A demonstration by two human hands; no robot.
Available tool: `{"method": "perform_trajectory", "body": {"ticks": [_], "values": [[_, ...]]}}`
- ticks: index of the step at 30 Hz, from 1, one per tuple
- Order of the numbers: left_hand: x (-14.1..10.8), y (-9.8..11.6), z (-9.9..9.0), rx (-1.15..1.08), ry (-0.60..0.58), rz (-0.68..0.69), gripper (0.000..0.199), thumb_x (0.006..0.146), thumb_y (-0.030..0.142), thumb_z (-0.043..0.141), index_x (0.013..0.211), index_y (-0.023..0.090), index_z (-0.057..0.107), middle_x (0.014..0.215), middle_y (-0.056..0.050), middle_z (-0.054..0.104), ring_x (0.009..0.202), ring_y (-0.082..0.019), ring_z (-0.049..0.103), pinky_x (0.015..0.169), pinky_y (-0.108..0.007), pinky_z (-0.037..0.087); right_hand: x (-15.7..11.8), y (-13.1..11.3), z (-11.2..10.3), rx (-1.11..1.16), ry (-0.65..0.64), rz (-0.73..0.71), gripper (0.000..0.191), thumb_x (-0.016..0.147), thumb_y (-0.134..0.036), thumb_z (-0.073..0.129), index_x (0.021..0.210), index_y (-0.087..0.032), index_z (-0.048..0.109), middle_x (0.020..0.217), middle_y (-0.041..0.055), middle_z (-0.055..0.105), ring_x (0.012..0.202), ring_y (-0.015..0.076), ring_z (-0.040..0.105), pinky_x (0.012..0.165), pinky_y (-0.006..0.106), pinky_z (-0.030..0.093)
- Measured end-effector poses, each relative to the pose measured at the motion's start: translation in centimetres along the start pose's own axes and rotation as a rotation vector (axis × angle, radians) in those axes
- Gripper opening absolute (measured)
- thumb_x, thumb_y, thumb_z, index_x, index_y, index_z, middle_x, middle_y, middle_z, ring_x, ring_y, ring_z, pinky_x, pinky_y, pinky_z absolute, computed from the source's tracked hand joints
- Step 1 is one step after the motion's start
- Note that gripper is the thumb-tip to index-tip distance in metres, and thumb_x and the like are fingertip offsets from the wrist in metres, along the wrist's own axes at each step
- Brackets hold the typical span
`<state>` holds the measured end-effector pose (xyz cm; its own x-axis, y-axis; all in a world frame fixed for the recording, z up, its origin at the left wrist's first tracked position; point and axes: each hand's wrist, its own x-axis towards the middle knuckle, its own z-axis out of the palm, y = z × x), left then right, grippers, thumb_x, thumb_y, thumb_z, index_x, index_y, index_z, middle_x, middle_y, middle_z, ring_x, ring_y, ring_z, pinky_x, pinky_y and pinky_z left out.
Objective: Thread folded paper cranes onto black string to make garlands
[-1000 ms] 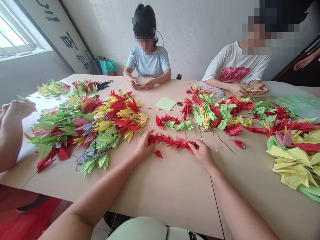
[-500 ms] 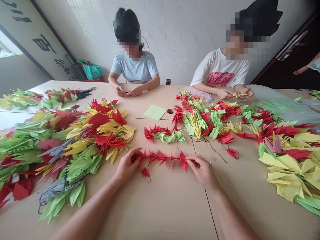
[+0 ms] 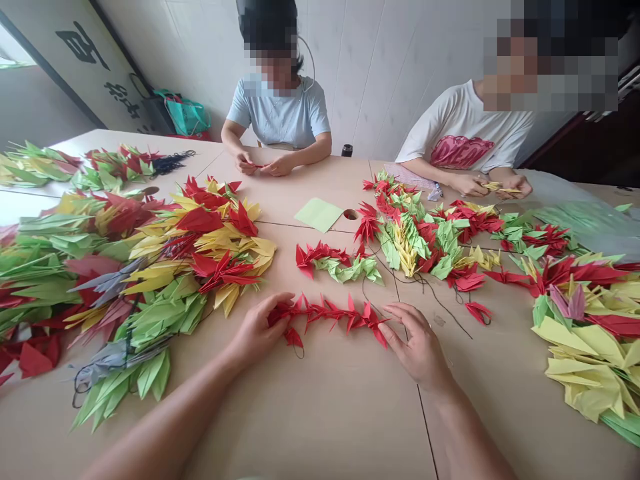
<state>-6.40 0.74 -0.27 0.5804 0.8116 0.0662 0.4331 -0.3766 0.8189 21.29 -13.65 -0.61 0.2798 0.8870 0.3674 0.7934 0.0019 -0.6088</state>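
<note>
A string of red folded-paper pieces (image 3: 327,312) stretches between my two hands just above or on the table. My left hand (image 3: 263,328) is closed round its left end, with part of that end hidden behind the fingers. At the other end my right hand (image 3: 420,343) has its thumb and fingers apart, the tips beside or lightly touching the last red piece. A loose red piece with a dark thread loop (image 3: 294,338) is close to my left fingertips. Beyond the string is a short red and green paper chain (image 3: 345,270).
Piles of folded paper (image 3: 170,267) cover the left, and more paper pieces (image 3: 595,333) lie at right. A green paper sheet (image 3: 320,215) is near a table hole (image 3: 351,215). Two people (image 3: 280,110) sit across, handling small paper pieces. Dark threads (image 3: 445,308) trail right of centre.
My right fingers have spread from their pinch on the string's right end. The red pieces sit closer together, less stretched. The whole view has shifted slightly.
</note>
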Motion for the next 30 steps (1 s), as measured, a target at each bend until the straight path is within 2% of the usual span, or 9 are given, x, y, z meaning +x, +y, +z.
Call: {"method": "perform_trajectory", "body": {"ticks": [6, 8, 10, 13, 14, 19, 22, 26, 30], "values": [[0.1, 0.4, 0.3, -0.046, 0.003, -0.001, 0.035, 0.079, 0.023, 0.052, 0.114, 0.018, 0.054, 0.1, -0.007, 0.066, 0.088, -0.017, 0.064, 0.077, -0.028, 0.053, -0.3, -4.2, -2.0, 0.075, -0.059, -0.049, 0.02, 0.087, -0.032, 0.058, 0.105, -0.025, 0.063, 0.11, 0.0077, 0.06, 0.107, 0.0234, 0.054, 0.093, 0.04, 0.044], [0.2, 0.5, 0.3, -0.041, 0.003, 0.005, 0.036, 0.078, 0.022, 0.053, 0.113, 0.017, 0.055, 0.101, -0.007, 0.066, 0.089, -0.017, 0.064, 0.078, -0.028, 0.053, -0.7, -7.3, -3.6, 0.281, -0.242, -0.08, 0.022, 0.088, -0.029, 0.057, 0.109, -0.028, 0.06, 0.115, 0.0054, 0.059, 0.109, 0.0201, 0.054, 0.093, 0.034, 0.045], [0.2, 0.5, 0.4, -0.02, 0.004, 0.011, 0.036, 0.077, 0.021, 0.054, 0.112, 0.017, 0.056, 0.101, -0.007, 0.067, 0.09, -0.018, 0.064, 0.08, -0.029, 0.053, -1.1, -10.6, -4.7, 0.502, -0.518, -0.232, 0.027, 0.088, -0.03, 0.058, 0.115, -0.028, 0.057, 0.111, 0.0042, 0.062, 0.104, 0.0171, 0.057, 0.089, 0.028, 0.046], [0.2, 0.4, 0.4, 0.001, 0.017, 0.023, 0.036, 0.076, 0.02, 0.054, 0.112, 0.017, 0.056, 0.103, -0.007, 0.067, 0.093, -0.019, 0.063, 0.082, -0.03, 0.052, -1.9, -14.1, -4.0, 0.618, -0.916, -0.389, 0.026, 0.091, -0.03, 0.053, 0.115, -0.024, 0.061, 0.109, 0.0053, 0.066, 0.096, 0.0148, 0.061, 0.089, 0.024, 0.044], [0.2, 0.3, 0.5, 0.004, 0.019, 0.024, 0.036, 0.076, 0.02, 0.054, 0.112, 0.018, 0.056, 0.103, -0.007, 0.067, 0.093, -0.019, 0.063, 0.082, -0.03, 0.052, -2.1, -14.7, -3.3, 0.609, -0.976, -0.377, 0.026, 0.093, -0.03, 0.05, 0.114, -0.021, 0.063, 0.106, 0.0058, 0.068, 0.097, 0.0153, 0.061, 0.09, 0.024, 0.043], [0.2, 0.0, 0.6, 0.006, 0.005, 0.019, 0.037, 0.076, 0.022, 0.054, 0.113, 0.017, 0.056, 0.099, -0.006, 0.067, 0.086, -0.018, 0.064, 0.077, -0.028, 0.052, -2.5, -14.4, 0.7, 0.387, -1.338, -0.19, 0.023, 0.087, -0.021, 0.055, 0.103, -0.017, 0.07, 0.097, 0.0042, 0.073, 0.087, 0.0132, 0.065, 0.076, 0.018, 0.044], [0.2, -0.1, 0.6, 0.017, 0.002, 0.03, 0.036, 0.076, 0.023, 0.054, 0.112, 0.017, 0.056, 0.098, -0.006, 0.067, 0.084, -0.017, 0.063, 0.076, -0.027, 0.052, -2.6, -14.3, 1.5, 0.235, -1.546, -0.187, 0.024, 0.085, -0.022, 0.056, 0.103, -0.018, 0.072, 0.097, 0.0041, 0.073, 0.084, 0.014, 0.065, 0.07, 0.019, 0.043], [0.2, 0.0, 0.6, 0.016, -0.003, 0.031, 0.036, 0.076, 0.024, 0.054, 0.112, 0.016, 0.056, 0.095, -0.006, 0.067, 0.081, -0.016, 0.063, 0.074, -0.027, 0.051, -3.4, -14.7, 1.6, 0.094, -1.626, -0.324, 0.027, 0.086, -0.02, 0.051, 0.104, -0.017, 0.071, 0.096, 0.0055, 0.073, 0.077, 0.015, 0.063, 0.063, 0.022, 0.04], [0.2, 0.1, 0.6, 0.025, -0.007, 0.027, 0.036, 0.077, 0.024, 0.054, 0.112, 0.017, 0.056, 0.096, -0.006, 0.067, 0.081, -0.016, 0.062, 0.072, -0.026, 0.051, -4.7, -14.6, 2.0, 0.135, -1.612, -0.368, 0.025, 0.083, -0.015, 0.051, 0.095, -0.018, 0.073, 0.081, 0.0002, 0.073, 0.06, 0.0104, 0.053, 0.054, 0.021, 0.034]]}}
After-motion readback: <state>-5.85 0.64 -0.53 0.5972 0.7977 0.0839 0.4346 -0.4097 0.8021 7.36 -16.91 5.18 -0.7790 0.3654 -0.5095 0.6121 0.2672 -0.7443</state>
